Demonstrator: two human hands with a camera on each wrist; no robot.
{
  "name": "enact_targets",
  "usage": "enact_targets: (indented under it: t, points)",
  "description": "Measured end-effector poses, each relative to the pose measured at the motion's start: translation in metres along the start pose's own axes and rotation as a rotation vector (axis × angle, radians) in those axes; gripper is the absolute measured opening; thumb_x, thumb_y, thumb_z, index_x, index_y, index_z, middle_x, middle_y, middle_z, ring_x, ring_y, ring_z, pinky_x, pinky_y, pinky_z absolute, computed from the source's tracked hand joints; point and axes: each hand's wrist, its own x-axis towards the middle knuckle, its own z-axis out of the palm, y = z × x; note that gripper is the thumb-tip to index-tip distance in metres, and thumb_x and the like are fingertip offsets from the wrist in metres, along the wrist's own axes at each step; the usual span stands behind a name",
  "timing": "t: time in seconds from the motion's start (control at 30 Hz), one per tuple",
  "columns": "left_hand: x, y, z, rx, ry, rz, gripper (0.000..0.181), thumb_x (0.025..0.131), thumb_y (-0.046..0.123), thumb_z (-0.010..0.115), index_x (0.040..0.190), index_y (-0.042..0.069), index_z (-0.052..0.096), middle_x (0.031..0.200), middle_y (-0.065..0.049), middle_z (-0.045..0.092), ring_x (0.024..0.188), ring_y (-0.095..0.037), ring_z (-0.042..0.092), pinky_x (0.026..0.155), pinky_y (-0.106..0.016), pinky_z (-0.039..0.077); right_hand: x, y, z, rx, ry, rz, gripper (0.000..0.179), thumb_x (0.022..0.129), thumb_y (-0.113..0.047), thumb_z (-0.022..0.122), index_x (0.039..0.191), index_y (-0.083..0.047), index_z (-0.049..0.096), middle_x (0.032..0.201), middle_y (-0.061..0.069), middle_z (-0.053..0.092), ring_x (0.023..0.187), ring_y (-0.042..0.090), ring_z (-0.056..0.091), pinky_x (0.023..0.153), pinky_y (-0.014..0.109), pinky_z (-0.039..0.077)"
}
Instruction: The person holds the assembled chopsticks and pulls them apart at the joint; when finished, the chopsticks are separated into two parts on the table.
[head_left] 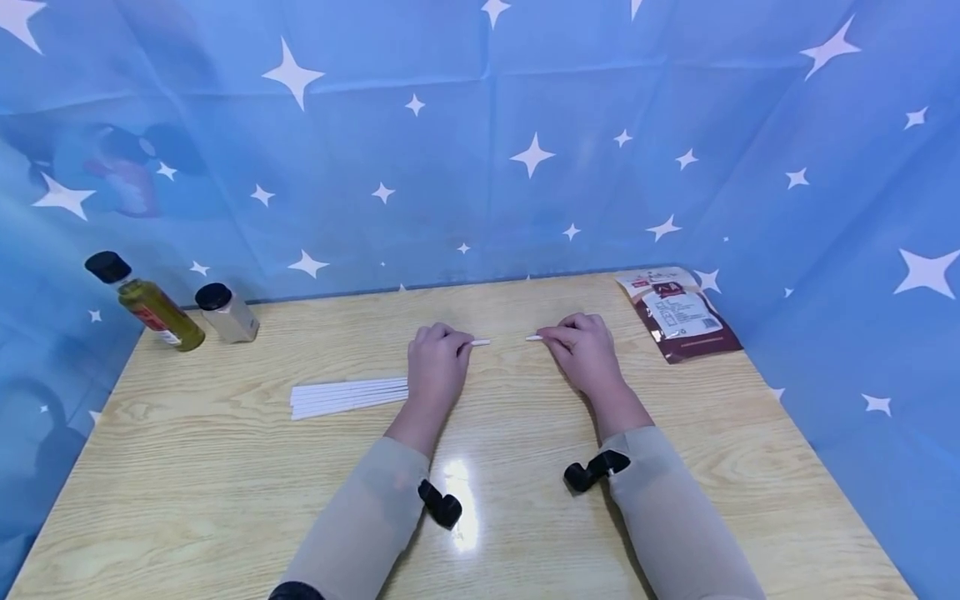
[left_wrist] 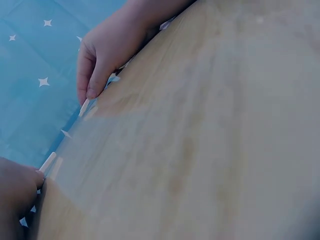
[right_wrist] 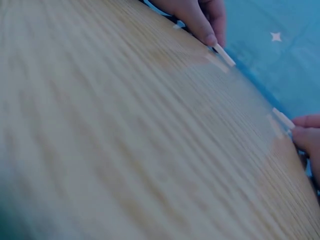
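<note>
1. One slim white stick (head_left: 482, 342) pokes from the left grip (head_left: 437, 364), thumb and fingers pinched closed on it;
2. a matching white stick (head_left: 533, 337) sits pinched in the right grip (head_left: 587, 354), tips facing across a gap;
3. long, straight white rods (head_left: 348, 397) fan over wood-grained tabletop (head_left: 225, 500).

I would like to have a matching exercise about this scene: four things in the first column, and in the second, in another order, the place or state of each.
First column
1. left hand
2. tall bottle
3. white strips
4. pouch

Second column
A. standing beside the jar
B. lying near the far right of the table
C. lying close together in a flat row
D. pinching a short white stick

Right pairs: 1-D, 2-A, 3-C, 4-B
</note>
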Motion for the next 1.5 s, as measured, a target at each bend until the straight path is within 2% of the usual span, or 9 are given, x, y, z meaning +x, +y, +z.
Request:
enact_targets:
  t: [0.13, 0.5, 0.97, 1.27, 1.5]
  points:
    - [0.0046, -0.0006, -0.0002, 0.004, 0.022, -0.013, 0.009, 0.097, 0.02, 0.082, 0.105, 0.015, 0.086, 0.105, -0.007, 0.074, 0.096, -0.029, 0.063, 0.081, -0.048, 0.052, 0.002, 0.0, -0.0002, 0.008, -0.006, -0.003, 0.017, 0.102, -0.016, 0.076, 0.115, -0.017, 0.085, 0.113, 0.015, 0.068, 0.107, 0.039, 0.054, 0.094, 0.056, 0.041]
    - [0.0041, 0.0022, -0.0016, -0.034, -0.017, -0.054, 0.012, 0.1, 0.017, 0.079, 0.109, 0.015, 0.086, 0.11, -0.009, 0.073, 0.102, -0.032, 0.062, 0.085, -0.05, 0.051, 0.0017, 0.0004, -0.0006, 0.007, -0.005, 0.017, 0.018, 0.102, -0.015, 0.075, 0.117, -0.016, 0.085, 0.114, 0.017, 0.066, 0.109, 0.041, 0.054, 0.098, 0.058, 0.04]
    - [0.0025, 0.0011, -0.0016, -0.03, -0.022, -0.048, 0.012, 0.1, 0.015, 0.078, 0.109, 0.016, 0.086, 0.11, -0.008, 0.072, 0.102, -0.031, 0.062, 0.086, -0.048, 0.051, 0.0038, -0.0014, 0.0004, -0.002, -0.017, 0.071, 0.018, 0.103, -0.016, 0.074, 0.116, -0.019, 0.085, 0.116, 0.016, 0.064, 0.112, 0.04, 0.053, 0.101, 0.058, 0.039]
    - [-0.0008, -0.002, -0.0013, -0.017, 0.015, -0.017, 0.014, 0.1, 0.012, 0.078, 0.111, 0.015, 0.085, 0.109, -0.008, 0.073, 0.1, -0.031, 0.062, 0.082, -0.046, 0.052, 0.0037, -0.005, 0.001, -0.01, -0.027, 0.067, 0.018, 0.103, -0.018, 0.074, 0.117, -0.02, 0.085, 0.117, 0.015, 0.063, 0.112, 0.041, 0.051, 0.098, 0.059, 0.038]
    - [-0.0026, -0.0042, -0.0019, -0.001, 0.038, 0.05, 0.019, 0.101, 0.01, 0.076, 0.118, 0.013, 0.082, 0.112, -0.011, 0.073, 0.103, -0.031, 0.065, 0.082, -0.047, 0.053, 0.0024, -0.0054, 0.0026, -0.003, -0.008, 0.063, 0.019, 0.103, -0.016, 0.074, 0.118, -0.018, 0.084, 0.127, 0.018, 0.061, 0.117, 0.042, 0.05, 0.101, 0.061, 0.036]
